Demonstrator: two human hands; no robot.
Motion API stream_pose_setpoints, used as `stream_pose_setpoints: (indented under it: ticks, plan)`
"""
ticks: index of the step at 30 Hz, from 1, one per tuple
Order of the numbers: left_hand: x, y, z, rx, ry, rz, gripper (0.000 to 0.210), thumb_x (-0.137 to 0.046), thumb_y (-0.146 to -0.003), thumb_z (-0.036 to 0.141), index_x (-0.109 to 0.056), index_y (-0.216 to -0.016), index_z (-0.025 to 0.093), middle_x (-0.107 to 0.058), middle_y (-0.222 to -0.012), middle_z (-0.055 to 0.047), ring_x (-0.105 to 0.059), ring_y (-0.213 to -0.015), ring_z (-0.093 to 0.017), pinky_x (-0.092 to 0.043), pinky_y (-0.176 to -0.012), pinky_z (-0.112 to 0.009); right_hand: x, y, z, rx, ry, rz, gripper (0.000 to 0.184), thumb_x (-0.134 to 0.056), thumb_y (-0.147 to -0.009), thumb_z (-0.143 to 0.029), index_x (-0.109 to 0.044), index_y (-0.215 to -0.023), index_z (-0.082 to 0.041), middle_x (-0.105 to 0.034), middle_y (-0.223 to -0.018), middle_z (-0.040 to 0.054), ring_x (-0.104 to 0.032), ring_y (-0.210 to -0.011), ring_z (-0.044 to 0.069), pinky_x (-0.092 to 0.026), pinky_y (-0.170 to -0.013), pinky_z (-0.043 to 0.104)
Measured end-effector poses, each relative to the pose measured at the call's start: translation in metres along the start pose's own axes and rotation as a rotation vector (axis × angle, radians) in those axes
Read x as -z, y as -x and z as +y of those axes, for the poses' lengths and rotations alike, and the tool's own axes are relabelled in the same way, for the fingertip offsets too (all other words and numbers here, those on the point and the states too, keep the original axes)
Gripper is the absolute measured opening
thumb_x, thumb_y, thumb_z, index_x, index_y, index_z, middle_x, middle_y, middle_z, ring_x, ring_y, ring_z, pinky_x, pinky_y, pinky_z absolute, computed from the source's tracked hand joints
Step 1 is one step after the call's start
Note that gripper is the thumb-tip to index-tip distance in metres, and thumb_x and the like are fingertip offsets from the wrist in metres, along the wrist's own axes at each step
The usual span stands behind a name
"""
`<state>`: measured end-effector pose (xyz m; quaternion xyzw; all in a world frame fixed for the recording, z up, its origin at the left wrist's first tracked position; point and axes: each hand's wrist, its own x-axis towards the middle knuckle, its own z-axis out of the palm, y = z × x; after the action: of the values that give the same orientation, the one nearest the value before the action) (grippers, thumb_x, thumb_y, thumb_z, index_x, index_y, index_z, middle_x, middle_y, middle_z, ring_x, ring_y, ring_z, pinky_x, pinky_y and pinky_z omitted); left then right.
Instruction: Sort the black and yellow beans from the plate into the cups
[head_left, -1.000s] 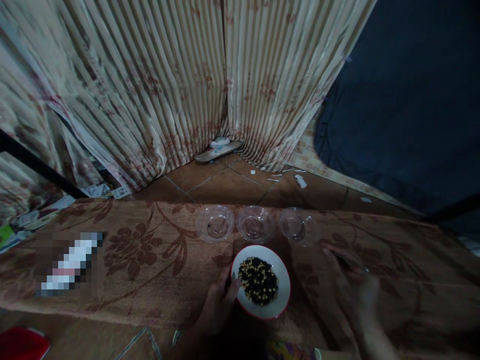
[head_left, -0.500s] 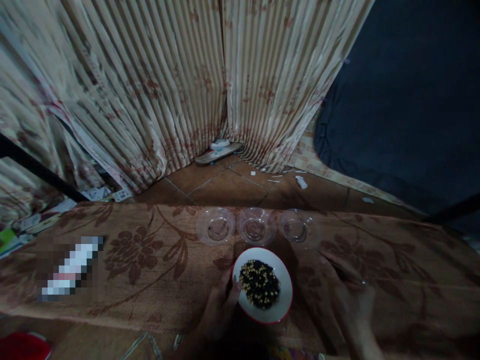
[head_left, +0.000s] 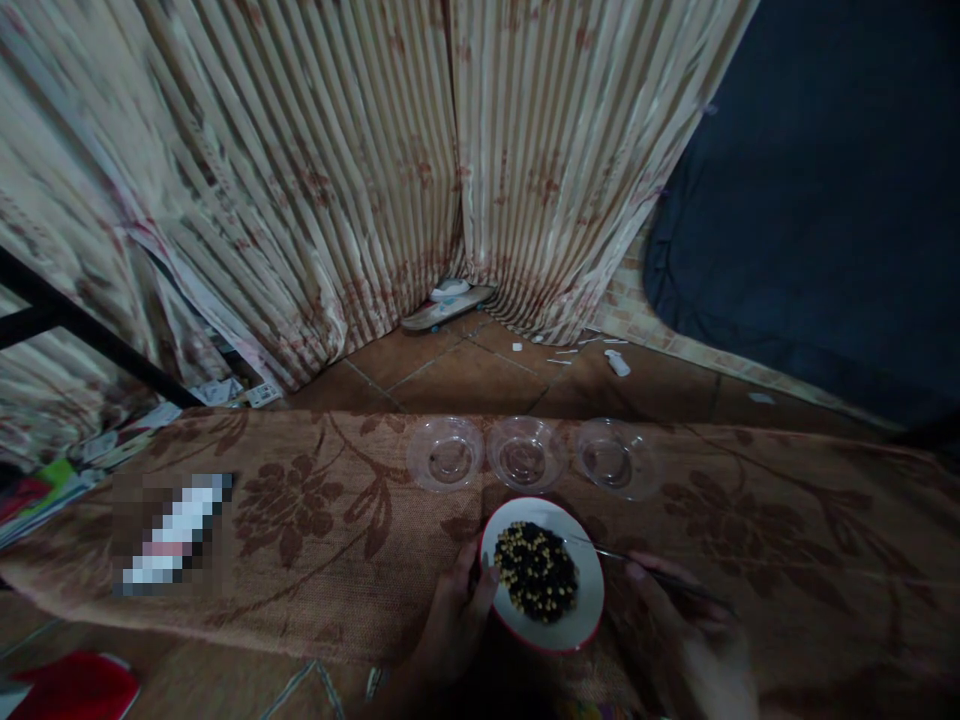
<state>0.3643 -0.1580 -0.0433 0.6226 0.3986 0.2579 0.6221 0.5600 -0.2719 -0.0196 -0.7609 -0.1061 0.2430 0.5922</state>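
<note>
The left hand (head_left: 454, 605) grips a bowl (head_left: 589, 600) of black and yellow pieces (head_left: 536, 575); the right hand (head_left: 697, 635) holds a thin utensil (head_left: 613, 553) over its rim, near three clear dishes (head_left: 525, 457).

Smooth bowl (head_left: 590, 592), shiny metal utensil (head_left: 616, 555), clear glossy plastic-looking dishes (head_left: 526, 456), coarse woven tablecloth (head_left: 330, 600).

Interior of a home. Floor-length curtains (head_left: 360, 190) with stripes and floral motifs hang above a tiled floor (head_left: 442, 368); a skateboard (head_left: 450, 312) lies at their hem. In the foreground, a flower-patterned tablecloth (head_left: 337, 600) bears a red-rimmed bowl (head_left: 590, 588) of household type; loose papers (head_left: 154, 415) clutter the area beyond its left end.
</note>
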Motion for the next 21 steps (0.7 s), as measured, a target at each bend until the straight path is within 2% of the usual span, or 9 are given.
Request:
stream_pose_setpoints:
  ticks: [4, 8, 10, 12, 15, 21]
  plan:
    - [0.002, -0.001, 0.000, -0.003, -0.031, 0.009, 0.045, -0.049, -0.091, 0.039, -0.052, -0.132, 0.019, -0.070, -0.113, -0.005, -0.065, -0.098, -0.022, -0.048, -0.093, -0.033, -0.006, 0.005, 0.007, -0.013, -0.072, 0.001, 0.038, -0.080, -0.058, -0.045, -0.063, -0.078, -0.017, -0.066, -0.059, 0.0010, -0.060, -0.049, 0.015, -0.045, -0.042, 0.020]
    - [0.004, -0.001, -0.002, 0.008, -0.013, -0.042, 0.044, -0.048, -0.092, 0.038, -0.051, -0.132, 0.019, -0.069, -0.114, -0.005, -0.063, -0.102, -0.021, -0.048, -0.094, -0.032, -0.006, 0.011, 0.005, -0.025, -0.108, -0.047, 0.038, -0.078, -0.061, -0.044, -0.056, -0.079, -0.019, -0.055, -0.050, -0.0050, -0.050, -0.041, 0.011, -0.039, -0.039, 0.020]
    - [0.005, -0.002, -0.004, 0.008, -0.008, -0.040, 0.044, -0.049, -0.092, 0.039, -0.051, -0.132, 0.019, -0.068, -0.116, -0.005, -0.063, -0.101, -0.021, -0.048, -0.092, -0.031, -0.005, 0.013, 0.003, -0.013, -0.105, -0.062, 0.037, -0.076, -0.062, -0.045, -0.057, -0.081, -0.019, -0.052, -0.048, -0.0060, -0.047, -0.040, 0.010, -0.036, -0.038, 0.019]
    - [0.005, -0.003, -0.006, 0.011, -0.013, -0.034, 0.044, -0.050, -0.091, 0.039, -0.052, -0.130, 0.019, -0.069, -0.113, -0.005, -0.064, -0.097, -0.021, -0.049, -0.090, -0.031, -0.003, 0.013, 0.003, -0.001, -0.089, -0.083, 0.037, -0.073, -0.065, -0.045, -0.062, -0.086, -0.017, -0.054, -0.049, -0.0047, -0.047, -0.040, 0.010, -0.036, -0.038, 0.019]
    - [0.005, -0.003, -0.008, 0.009, -0.024, -0.040, 0.045, -0.050, -0.091, 0.041, -0.053, -0.129, 0.018, -0.070, -0.106, -0.005, -0.064, -0.091, -0.020, -0.050, -0.087, -0.030, 0.000, 0.012, 0.007, -0.014, -0.068, -0.119, 0.042, -0.072, -0.068, -0.045, -0.068, -0.095, -0.013, -0.064, -0.059, 0.0010, -0.056, -0.047, 0.013, -0.043, -0.043, 0.022]
    - [0.004, -0.003, -0.008, 0.004, -0.044, -0.027, 0.043, -0.049, -0.091, 0.040, -0.053, -0.129, 0.019, -0.070, -0.105, -0.004, -0.064, -0.087, -0.019, -0.049, -0.085, -0.029, 0.002, 0.012, 0.009, -0.015, 0.034, -0.124, 0.040, -0.071, -0.069, -0.050, -0.075, -0.088, -0.015, -0.074, -0.077, 0.0085, -0.068, -0.066, 0.021, -0.054, -0.055, 0.025]
